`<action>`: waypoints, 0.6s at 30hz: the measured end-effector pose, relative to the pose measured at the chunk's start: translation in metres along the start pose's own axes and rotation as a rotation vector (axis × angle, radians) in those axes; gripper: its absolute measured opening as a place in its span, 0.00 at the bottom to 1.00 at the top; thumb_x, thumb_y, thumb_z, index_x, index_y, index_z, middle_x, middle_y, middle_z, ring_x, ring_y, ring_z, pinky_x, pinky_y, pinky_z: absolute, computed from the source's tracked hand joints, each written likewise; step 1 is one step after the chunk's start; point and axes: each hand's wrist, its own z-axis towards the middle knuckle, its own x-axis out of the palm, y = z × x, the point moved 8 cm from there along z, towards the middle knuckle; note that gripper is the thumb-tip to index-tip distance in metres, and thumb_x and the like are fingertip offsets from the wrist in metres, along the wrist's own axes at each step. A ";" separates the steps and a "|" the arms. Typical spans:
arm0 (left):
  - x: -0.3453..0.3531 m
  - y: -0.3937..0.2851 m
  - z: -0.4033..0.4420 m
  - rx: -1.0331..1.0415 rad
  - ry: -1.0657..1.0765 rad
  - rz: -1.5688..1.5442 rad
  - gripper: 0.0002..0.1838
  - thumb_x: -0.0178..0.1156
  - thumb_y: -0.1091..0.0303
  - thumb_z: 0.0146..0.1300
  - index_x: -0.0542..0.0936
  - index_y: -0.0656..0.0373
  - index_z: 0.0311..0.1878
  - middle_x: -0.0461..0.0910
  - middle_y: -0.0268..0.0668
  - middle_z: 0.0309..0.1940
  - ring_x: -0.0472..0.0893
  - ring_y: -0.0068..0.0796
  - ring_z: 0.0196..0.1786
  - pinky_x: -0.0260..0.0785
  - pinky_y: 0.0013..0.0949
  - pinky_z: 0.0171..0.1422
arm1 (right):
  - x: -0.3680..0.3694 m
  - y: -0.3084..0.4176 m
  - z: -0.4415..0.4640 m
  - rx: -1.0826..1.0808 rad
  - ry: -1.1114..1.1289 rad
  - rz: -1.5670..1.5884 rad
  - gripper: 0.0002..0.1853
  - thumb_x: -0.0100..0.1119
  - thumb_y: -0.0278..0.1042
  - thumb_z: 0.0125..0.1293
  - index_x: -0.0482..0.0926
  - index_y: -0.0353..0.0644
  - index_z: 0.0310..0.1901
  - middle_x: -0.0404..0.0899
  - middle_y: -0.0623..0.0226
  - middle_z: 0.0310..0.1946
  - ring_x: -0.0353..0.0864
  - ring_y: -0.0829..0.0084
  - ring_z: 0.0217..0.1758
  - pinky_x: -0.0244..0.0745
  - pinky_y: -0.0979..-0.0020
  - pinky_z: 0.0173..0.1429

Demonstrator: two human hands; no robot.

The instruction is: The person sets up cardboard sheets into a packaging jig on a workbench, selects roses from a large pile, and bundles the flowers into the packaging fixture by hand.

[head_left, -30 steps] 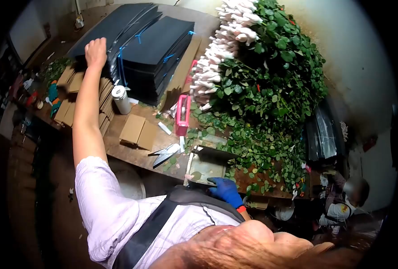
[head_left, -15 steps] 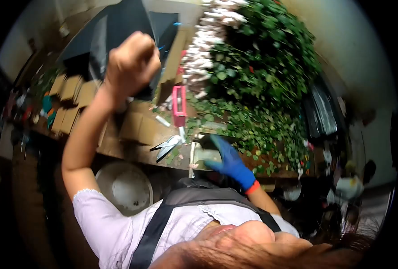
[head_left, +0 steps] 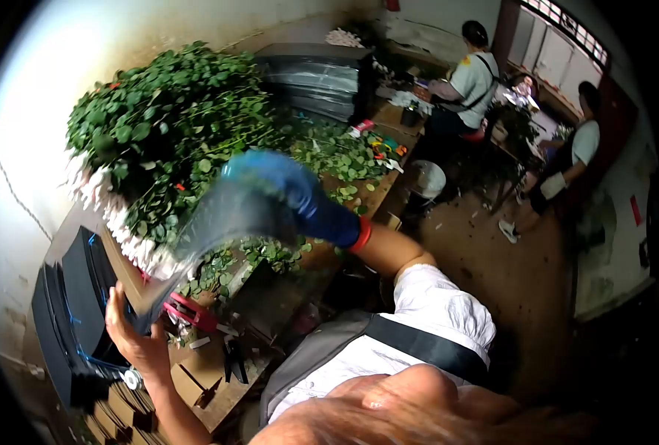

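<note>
A dark, see-through sheet (head_left: 229, 211), smeared by motion, stretches across the bench between my two hands. My right hand (head_left: 274, 182), in a blue glove with a red cuff, grips its upper end above the leafy stems. At the lower left, my bare left hand (head_left: 138, 337) has its thumb and fingers around the sheet's narrow end. Beneath lies a big pile of green-leaved stems (head_left: 173, 111), their heads in whitish sleeves (head_left: 114, 215). A pink tape dispenser (head_left: 190, 311) sits close to my left hand, with dark-looking scissors (head_left: 234, 361) nearer my body.
Black sheets (head_left: 84, 297) stand at the left wall, above folded cardboard pieces (head_left: 125, 408). A plastic-wrapped black stack (head_left: 314, 81) is behind the stems. Loose leaves litter the bench. A bucket (head_left: 427, 178) stands on the floor; two people (head_left: 472, 85) are at the far right.
My view has swung to the right, bringing two people into sight. My left hand was a raised fist; now it is low at the sheet's end. My gloved hand has risen from the bench with the sheet.
</note>
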 end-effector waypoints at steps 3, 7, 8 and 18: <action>0.045 0.036 -0.027 -0.084 0.351 -0.151 0.21 0.64 0.81 0.57 0.79 0.63 0.56 0.83 0.46 0.45 0.83 0.45 0.48 0.74 0.38 0.55 | -0.050 -0.007 0.020 -0.092 -0.137 0.130 0.26 0.61 0.38 0.69 0.71 0.53 0.69 0.77 0.60 0.63 0.78 0.58 0.64 0.73 0.57 0.68; 0.071 0.068 -0.047 -0.350 0.310 -0.200 0.09 0.58 0.71 0.69 0.79 0.68 0.46 0.80 0.45 0.26 0.82 0.33 0.30 0.71 0.33 0.36 | -0.086 0.011 0.057 -0.254 -0.194 0.039 0.27 0.60 0.37 0.70 0.71 0.47 0.69 0.76 0.58 0.64 0.78 0.59 0.65 0.72 0.59 0.69; 0.087 0.086 -0.063 -0.523 0.224 -0.436 0.12 0.56 0.68 0.71 0.79 0.70 0.46 0.80 0.42 0.26 0.82 0.31 0.29 0.72 0.32 0.35 | -0.083 0.020 0.066 -0.235 -0.172 -0.105 0.28 0.59 0.34 0.70 0.69 0.49 0.71 0.77 0.58 0.63 0.78 0.60 0.64 0.73 0.59 0.69; 0.167 -0.110 -0.177 -1.606 0.909 -1.894 0.26 0.51 0.50 0.69 0.79 0.65 0.54 0.87 0.42 0.42 0.87 0.38 0.32 0.82 0.36 0.29 | 0.100 0.011 0.021 -0.170 1.270 -0.442 0.09 0.60 0.43 0.63 0.81 0.48 0.35 0.81 0.66 0.25 0.85 0.64 0.29 0.81 0.60 0.32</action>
